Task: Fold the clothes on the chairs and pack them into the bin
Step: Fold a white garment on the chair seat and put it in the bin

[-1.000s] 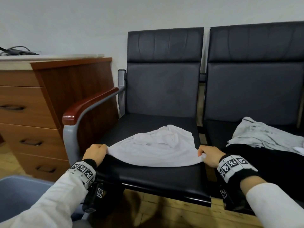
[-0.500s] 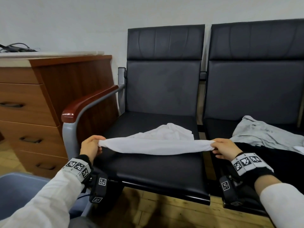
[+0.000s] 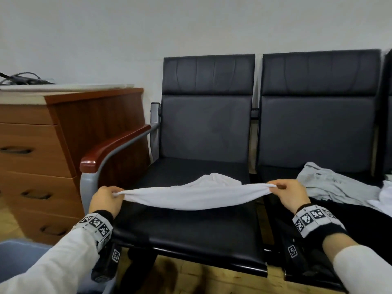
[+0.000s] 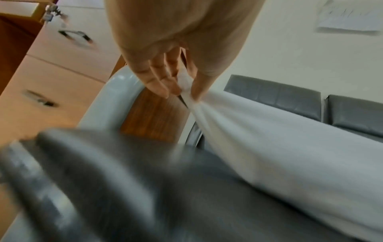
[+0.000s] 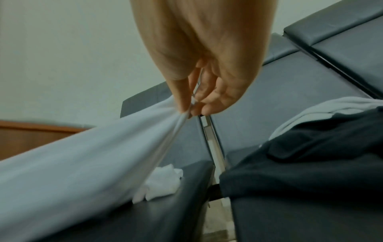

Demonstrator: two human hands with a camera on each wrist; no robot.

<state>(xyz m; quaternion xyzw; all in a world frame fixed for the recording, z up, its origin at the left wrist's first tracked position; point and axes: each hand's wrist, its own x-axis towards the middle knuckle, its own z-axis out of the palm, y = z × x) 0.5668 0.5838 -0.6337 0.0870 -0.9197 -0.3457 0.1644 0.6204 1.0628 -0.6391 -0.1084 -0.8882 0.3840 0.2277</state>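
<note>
Presently: white garment point(image 3: 196, 197) pinched taut by left hand point(image 3: 105, 200) and right hand point(image 3: 290, 196) above chair seat point(image 3: 191, 232); blue bin point(image 3: 19, 257) contents unseen.

- Wooden drawer cabinet point(image 3: 36, 158) stands left of the seats, against the white wall point(image 3: 127, 35).
- Dark cables point(image 3: 21, 78) lie on its pale top.
- Wooden floor point(image 3: 203, 279) below.

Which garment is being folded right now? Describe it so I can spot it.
Start at the left chair, beside the wooden armrest. The white garment hangs stretched between both hands above that seat. The grey garment and black garment lie unheld on the next chair.
</note>
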